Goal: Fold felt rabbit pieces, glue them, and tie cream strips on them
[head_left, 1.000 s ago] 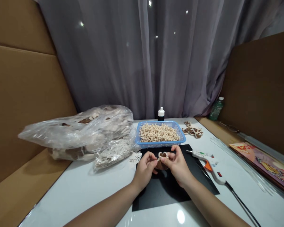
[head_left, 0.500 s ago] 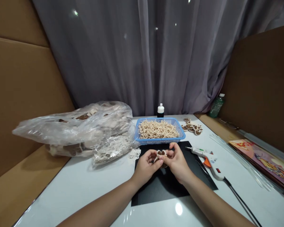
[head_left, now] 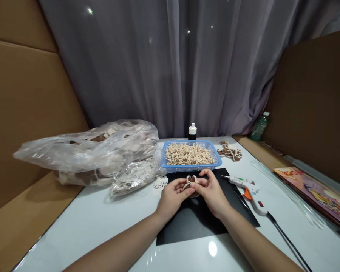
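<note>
Here, a rounded, pale-rimmed piece (head_left: 190, 181).

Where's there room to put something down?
Bare white table shows between the left forearm and plastic bags, and between both forearms, nearer than the black mat. It's crowded around the blue basket and where the left hand and right hand hold a brown piece.

Prob. a home craft corner: white table (head_left: 102, 215) btwn cardboard walls (head_left: 22, 105), grey curtain (head_left: 130, 75) w/ tiny bright stars (head_left: 90, 11) behind. Handicraft gear shows it: glue gun (head_left: 255, 204), clear sticks (head_left: 289, 194), blue basket (head_left: 192, 167) full of short cream cords (head_left: 188, 154), clear bag (head_left: 102, 155) stuffed w/ brown pieces (head_left: 98, 138), & a small brown-&-cream ornament (head_left: 189, 179) front & centre.
</note>
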Available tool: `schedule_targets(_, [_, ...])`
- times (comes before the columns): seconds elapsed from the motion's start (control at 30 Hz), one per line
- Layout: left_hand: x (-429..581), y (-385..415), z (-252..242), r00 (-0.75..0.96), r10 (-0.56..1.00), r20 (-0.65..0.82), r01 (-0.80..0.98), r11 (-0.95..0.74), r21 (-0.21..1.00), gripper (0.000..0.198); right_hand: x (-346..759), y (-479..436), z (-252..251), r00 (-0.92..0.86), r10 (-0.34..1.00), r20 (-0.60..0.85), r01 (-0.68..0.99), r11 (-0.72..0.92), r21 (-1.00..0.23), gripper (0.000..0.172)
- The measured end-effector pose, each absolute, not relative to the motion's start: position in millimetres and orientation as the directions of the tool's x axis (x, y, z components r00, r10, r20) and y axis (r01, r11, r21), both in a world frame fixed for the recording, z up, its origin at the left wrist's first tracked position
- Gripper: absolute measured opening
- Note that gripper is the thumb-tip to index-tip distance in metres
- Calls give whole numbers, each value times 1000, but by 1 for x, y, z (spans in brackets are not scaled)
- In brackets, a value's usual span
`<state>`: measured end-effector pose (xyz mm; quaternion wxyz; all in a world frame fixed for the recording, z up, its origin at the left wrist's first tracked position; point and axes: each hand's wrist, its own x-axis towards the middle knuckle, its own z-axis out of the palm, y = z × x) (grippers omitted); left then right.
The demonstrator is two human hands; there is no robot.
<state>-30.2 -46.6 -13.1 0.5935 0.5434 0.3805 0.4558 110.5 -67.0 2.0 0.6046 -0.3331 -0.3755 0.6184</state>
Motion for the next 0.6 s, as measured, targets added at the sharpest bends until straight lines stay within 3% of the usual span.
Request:
schedule_targets(0.27, [-31, -45, -10, 239, 970, 52, -122, -23, 992, 30, 120, -59, 0, 10, 1000, -26, -528, -17, -849, 31])
schedule_targets(0.6, [-30, -46, -11, 193, 980, 54, -105, -34, 994, 28, 140, -48, -3, 219, 970, -103, -478, 14, -878, 35])
